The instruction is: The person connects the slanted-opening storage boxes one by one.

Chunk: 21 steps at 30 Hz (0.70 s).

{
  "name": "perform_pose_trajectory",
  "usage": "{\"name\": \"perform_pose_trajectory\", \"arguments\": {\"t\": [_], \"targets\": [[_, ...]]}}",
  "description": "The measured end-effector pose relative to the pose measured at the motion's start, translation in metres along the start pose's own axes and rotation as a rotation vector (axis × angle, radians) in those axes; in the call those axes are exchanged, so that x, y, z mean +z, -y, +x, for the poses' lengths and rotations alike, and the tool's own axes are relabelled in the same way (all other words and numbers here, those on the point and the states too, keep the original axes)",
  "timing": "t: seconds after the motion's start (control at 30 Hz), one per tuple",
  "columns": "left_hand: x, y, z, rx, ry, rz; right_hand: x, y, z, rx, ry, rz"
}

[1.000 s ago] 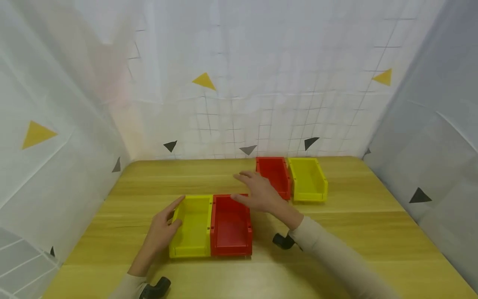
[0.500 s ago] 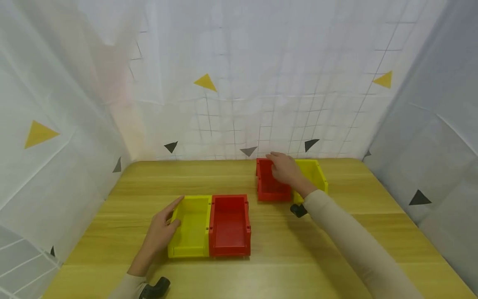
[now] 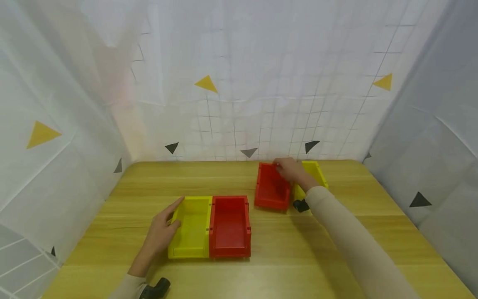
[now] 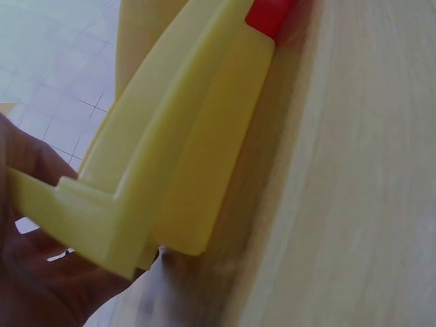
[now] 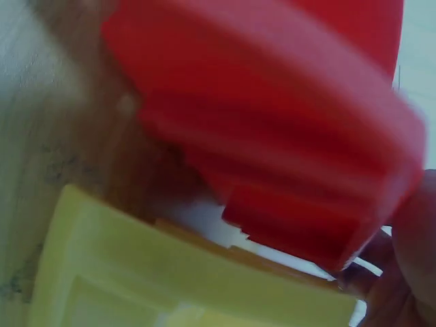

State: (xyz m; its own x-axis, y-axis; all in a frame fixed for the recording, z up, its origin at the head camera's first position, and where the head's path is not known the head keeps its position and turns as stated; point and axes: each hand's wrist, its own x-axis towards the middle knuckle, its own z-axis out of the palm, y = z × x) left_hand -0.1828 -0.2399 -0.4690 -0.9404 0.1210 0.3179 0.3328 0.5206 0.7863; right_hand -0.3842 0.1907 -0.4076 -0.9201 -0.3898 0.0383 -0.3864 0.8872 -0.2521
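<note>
Side by side at the near left stand a yellow storage bin (image 3: 191, 252) and a red storage bin (image 3: 230, 251), their walls touching. My left hand (image 3: 158, 234) grips the left wall of the yellow bin, thumb over the rim; the left wrist view shows the bin's corner (image 4: 102, 225) between thumb and fingers. Farther back, my right hand (image 3: 291, 169) pinches the back right rim of a second red storage bin (image 3: 271, 203), which sits tilted and turned. Right of it stands a second yellow storage bin (image 3: 313, 168), partly hidden by the right hand and wrist.
A wood-grain table (image 3: 336, 257) carries all the bins. White sheeting (image 3: 239, 83) with coloured triangles hangs behind and at both sides. Each wrist wears a black camera mount (image 3: 300, 205).
My right hand moved back and right to the far red bin and took hold of its rim. That bin has tilted, turned and shifted slightly nearer. The left hand stays on the near yellow bin.
</note>
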Motion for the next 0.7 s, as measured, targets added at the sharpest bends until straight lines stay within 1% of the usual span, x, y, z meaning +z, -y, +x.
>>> {"name": "perform_pose_trajectory", "arguments": {"t": [0.17,0.3,0.37,0.57,0.7], "targets": [[0.002,0.002,0.001,-0.005,0.005,0.000,0.006,-0.009,-0.002,0.006,0.000,0.070],[0.002,0.001,0.001,-0.016,0.009,0.008,0.006,-0.012,-0.004,-0.012,-0.054,0.098],[0.001,0.001,0.002,-0.020,0.008,0.012,0.002,-0.011,-0.006,-0.031,-0.085,0.121],[0.000,0.001,0.001,-0.017,0.002,0.021,-0.016,-0.004,-0.015,-0.101,-0.139,0.266],[0.000,0.004,0.001,-0.008,-0.003,0.013,-0.028,0.001,-0.024,-0.132,-0.157,0.285]]}}
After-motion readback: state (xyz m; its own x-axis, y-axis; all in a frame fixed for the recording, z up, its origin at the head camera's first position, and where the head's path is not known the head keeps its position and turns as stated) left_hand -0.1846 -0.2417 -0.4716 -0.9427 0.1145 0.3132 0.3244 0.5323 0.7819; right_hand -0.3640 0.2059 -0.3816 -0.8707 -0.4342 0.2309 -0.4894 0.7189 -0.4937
